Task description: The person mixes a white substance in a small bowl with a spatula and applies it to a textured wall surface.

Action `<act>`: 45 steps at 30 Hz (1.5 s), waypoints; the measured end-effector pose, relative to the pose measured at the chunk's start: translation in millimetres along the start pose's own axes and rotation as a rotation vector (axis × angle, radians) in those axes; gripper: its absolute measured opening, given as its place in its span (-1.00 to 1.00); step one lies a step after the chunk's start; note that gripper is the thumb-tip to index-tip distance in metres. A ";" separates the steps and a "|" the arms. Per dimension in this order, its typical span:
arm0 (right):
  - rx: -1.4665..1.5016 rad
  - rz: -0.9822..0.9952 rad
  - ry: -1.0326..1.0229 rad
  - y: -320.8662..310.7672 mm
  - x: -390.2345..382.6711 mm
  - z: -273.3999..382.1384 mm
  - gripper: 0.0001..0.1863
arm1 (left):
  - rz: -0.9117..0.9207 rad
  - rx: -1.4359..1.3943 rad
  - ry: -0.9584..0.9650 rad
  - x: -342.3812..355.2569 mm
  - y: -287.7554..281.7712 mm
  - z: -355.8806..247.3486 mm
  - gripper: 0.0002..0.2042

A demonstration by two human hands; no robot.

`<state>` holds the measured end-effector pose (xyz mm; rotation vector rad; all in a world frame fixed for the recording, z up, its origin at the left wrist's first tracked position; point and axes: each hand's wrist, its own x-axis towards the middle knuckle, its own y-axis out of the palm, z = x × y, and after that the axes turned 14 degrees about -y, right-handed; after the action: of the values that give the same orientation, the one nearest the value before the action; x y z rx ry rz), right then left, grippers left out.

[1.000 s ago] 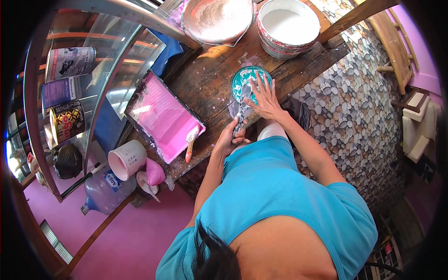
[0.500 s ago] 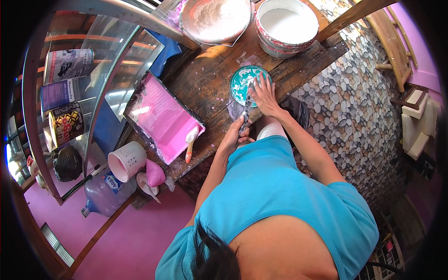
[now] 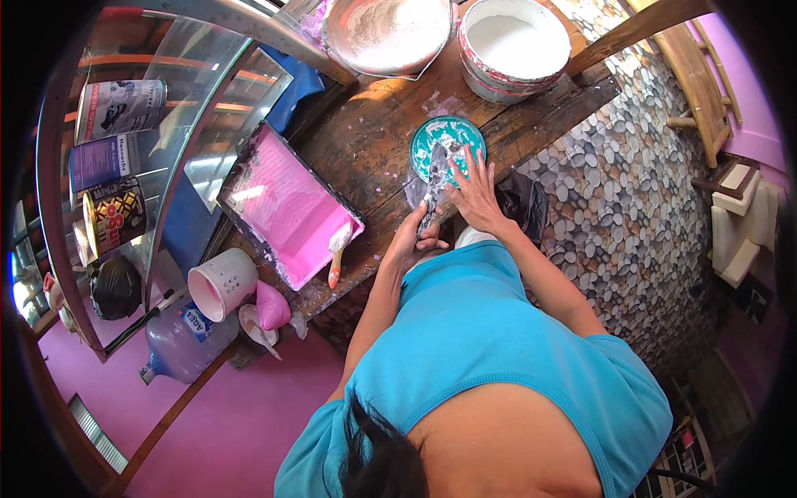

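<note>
My left hand (image 3: pixel 408 238) is closed round the lower end of a long, narrow, scraper-like tool (image 3: pixel 432 187), grey and smeared with white paste. Its exact kind is hard to make out. The upper part of the tool lies over a round green lid (image 3: pixel 446 127) streaked with the same white paste. My right hand (image 3: pixel 476 195) has its fingers spread over the lid's lower right part, beside the tool. Whether those fingertips touch the lid I cannot tell. Both hands are near the wooden table's front edge.
On the wooden table (image 3: pixel 365 153) lie a pink paint tray (image 3: pixel 278 203) and a paste-coated brush (image 3: pixel 338 249). A basin of powder (image 3: pixel 386 37) and a bucket of white paste (image 3: pixel 515 50) stand at the back. At left are a white pail (image 3: pixel 222 282), a plastic bottle (image 3: pixel 187 340) and a glass case with cans.
My right hand has drawn back from the tool, toward the lid's lower right edge. More of the tool's upper end now shows against the lid. My left hand has kept its grip.
</note>
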<state>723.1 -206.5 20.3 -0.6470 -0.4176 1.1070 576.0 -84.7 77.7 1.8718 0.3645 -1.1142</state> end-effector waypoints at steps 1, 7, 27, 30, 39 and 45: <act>-0.002 0.006 0.002 1.6 0.6 -2.8 -0.24 | 0.012 0.002 -0.004 -2.1 0.7 0.4 -0.62; -0.025 0.035 -0.006 2.1 6.9 -12.2 -0.29 | 0.050 0.004 -0.013 -3.6 -14.7 3.2 -0.60; -0.189 0.026 -0.044 5.8 17.7 -20.3 -0.23 | 0.042 -0.080 -0.034 -6.9 -18.8 8.8 -0.61; -0.064 0.002 0.000 7.6 23.6 -18.6 -0.23 | 0.018 -0.012 -0.019 -4.4 -19.8 12.8 -0.63; 0.454 -0.079 0.253 8.4 27.5 -14.7 -0.12 | -0.046 0.074 -0.004 0.8 -13.5 11.5 -0.61; 0.694 -0.304 0.372 27.3 27.9 -48.5 -0.03 | -0.030 0.097 -0.032 5.2 -14.5 10.9 -0.61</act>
<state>745.2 -185.9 -34.1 -0.1521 0.1915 0.7459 563.7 -86.5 63.4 1.9365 0.3262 -1.1989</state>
